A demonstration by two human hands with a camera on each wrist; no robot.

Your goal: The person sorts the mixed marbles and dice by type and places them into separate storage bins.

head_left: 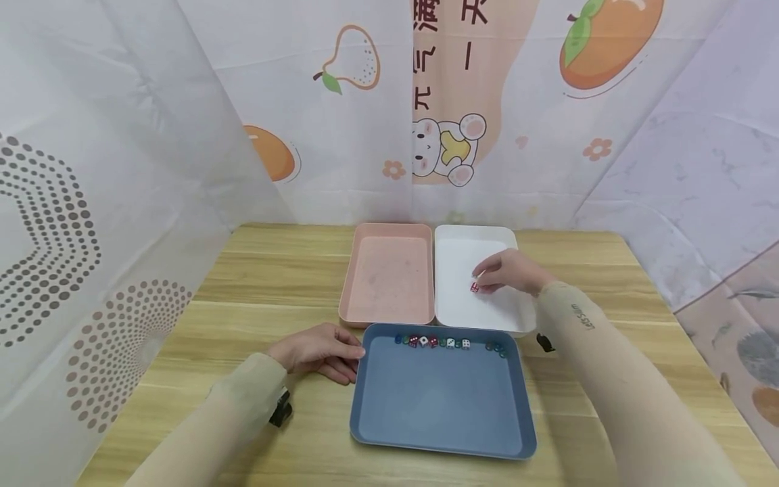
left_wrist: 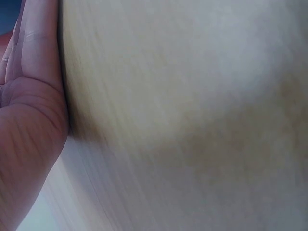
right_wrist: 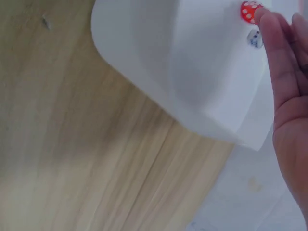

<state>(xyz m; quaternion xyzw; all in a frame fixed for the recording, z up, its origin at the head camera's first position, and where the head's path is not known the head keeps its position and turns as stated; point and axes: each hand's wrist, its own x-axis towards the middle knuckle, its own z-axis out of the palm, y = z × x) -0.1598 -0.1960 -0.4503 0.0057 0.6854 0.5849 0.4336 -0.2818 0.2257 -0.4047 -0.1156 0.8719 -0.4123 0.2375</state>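
My right hand (head_left: 508, 269) is over the white tray (head_left: 450, 301), fingertips pinching a red die (head_left: 475, 287) with white dots. In the right wrist view a white die (right_wrist: 255, 38) lies right beside the red die (right_wrist: 251, 12), near the fingertips. My left hand (head_left: 322, 352) holds the left rim of the blue tray (head_left: 438, 412), thumb at the edge and fingers against the outside. A row of small things runs along that tray's far side: red dice (head_left: 414, 341), white dice (head_left: 450, 343), and green and blue beads (head_left: 496, 349).
A pink tray (head_left: 389, 277) stands left of the white one, behind the blue tray. All three sit close together on a wooden table (head_left: 274, 277). A patterned cloth (head_left: 341, 155) hangs behind the table and down both sides.
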